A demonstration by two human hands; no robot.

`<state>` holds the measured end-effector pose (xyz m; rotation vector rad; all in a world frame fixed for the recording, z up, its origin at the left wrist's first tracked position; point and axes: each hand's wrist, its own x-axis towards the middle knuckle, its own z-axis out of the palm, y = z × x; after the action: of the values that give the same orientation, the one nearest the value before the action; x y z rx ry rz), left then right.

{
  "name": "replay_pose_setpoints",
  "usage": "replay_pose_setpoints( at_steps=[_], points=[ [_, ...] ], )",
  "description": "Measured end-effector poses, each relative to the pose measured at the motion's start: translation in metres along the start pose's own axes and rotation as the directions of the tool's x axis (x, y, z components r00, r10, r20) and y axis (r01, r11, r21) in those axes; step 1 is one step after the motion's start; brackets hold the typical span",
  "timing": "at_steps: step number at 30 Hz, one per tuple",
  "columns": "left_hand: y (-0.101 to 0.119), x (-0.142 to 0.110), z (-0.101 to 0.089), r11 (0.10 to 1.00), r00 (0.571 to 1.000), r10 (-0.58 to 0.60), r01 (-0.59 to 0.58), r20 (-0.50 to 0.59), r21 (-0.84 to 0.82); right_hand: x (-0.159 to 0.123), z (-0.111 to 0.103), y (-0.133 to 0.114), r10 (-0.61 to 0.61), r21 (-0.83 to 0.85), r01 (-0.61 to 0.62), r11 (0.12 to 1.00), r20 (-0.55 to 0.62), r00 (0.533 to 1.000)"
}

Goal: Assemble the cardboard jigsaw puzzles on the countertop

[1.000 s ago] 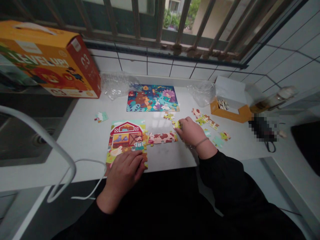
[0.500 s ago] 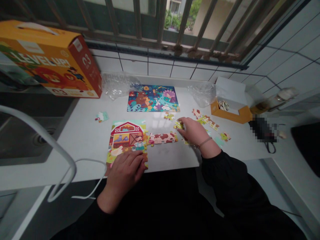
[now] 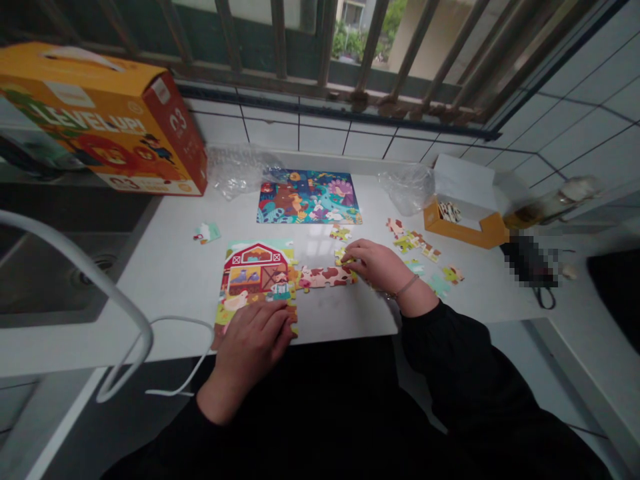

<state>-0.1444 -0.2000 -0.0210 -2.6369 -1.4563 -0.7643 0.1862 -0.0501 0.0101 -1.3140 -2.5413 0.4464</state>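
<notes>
A partly joined farm puzzle (image 3: 255,270) with a red barn lies on the white counter. My left hand (image 3: 255,333) rests flat on its lower part, fingers stretched out. From the puzzle's right side runs a strip of joined cow pieces (image 3: 327,275). Just above that strip, my right hand (image 3: 373,263) pinches a yellow-green puzzle piece (image 3: 341,256), partly hidden by the fingers. Another loose piece (image 3: 341,232) lies a little farther back. To the right of my right hand, several loose pieces (image 3: 411,241) are scattered, and a pale one (image 3: 207,233) sits alone at the left.
Behind the puzzle lies a dark-blue animal picture (image 3: 310,197), between two clear plastic bags (image 3: 240,170). A large orange box (image 3: 105,127) stands at back left beside the sink (image 3: 50,280). An open small box (image 3: 465,227) is at the right. A white curved tube (image 3: 115,290) crosses the left foreground.
My right hand has moved left with the yellow-green puzzle piece, bringing it above the cow strip. My left hand stays on the puzzle. The view has shifted slightly.
</notes>
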Motion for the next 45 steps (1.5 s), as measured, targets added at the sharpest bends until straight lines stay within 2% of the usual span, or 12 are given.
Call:
replay_pose_setpoints(
  at_steps=[6, 13, 18, 31, 37, 42, 45],
  points=[
    [0.001, 0.0, 0.0, 1.0, 1.0, -0.007, 0.007, 0.016, 0.009, -0.005, 0.004, 0.009, -0.014, 0.003, 0.014, 1.0, -0.026, 1.0],
    [0.0, -0.001, 0.001, 1.0, 1.0, -0.007, 0.007, 0.018, 0.016, -0.005, 0.001, 0.005, 0.037, 0.028, -0.035, 0.999, -0.057, 0.998],
    [0.001, 0.0, -0.001, 1.0, 1.0, -0.011, 0.011, 0.019, 0.017, -0.004, -0.003, 0.003, 0.021, 0.028, -0.021, 0.999, 0.01, 1.0],
    [0.001, 0.002, -0.002, 1.0, 1.0, -0.004, 0.004, 0.012, -0.006, -0.003, -0.008, 0.002, 0.017, -0.011, -0.016, 1.0, 0.051, 0.999],
    [0.003, 0.001, -0.002, 1.0, 1.0, -0.004, 0.004, 0.013, -0.001, 0.008, -0.006, -0.023, 0.026, 0.007, -0.027, 1.0, 0.021, 0.999],
    [0.004, 0.001, -0.003, 1.0, 1.0, -0.018, 0.017, 0.016, 0.008, 0.032, 0.005, -0.06, 0.016, 0.017, -0.017, 1.0, 0.074, 0.997],
    [0.005, 0.001, -0.004, 1.0, 1.0, -0.017, 0.017, 0.017, 0.007, 0.044, 0.016, -0.072, 0.006, -0.008, -0.006, 1.0, 0.105, 0.994]
  ],
)
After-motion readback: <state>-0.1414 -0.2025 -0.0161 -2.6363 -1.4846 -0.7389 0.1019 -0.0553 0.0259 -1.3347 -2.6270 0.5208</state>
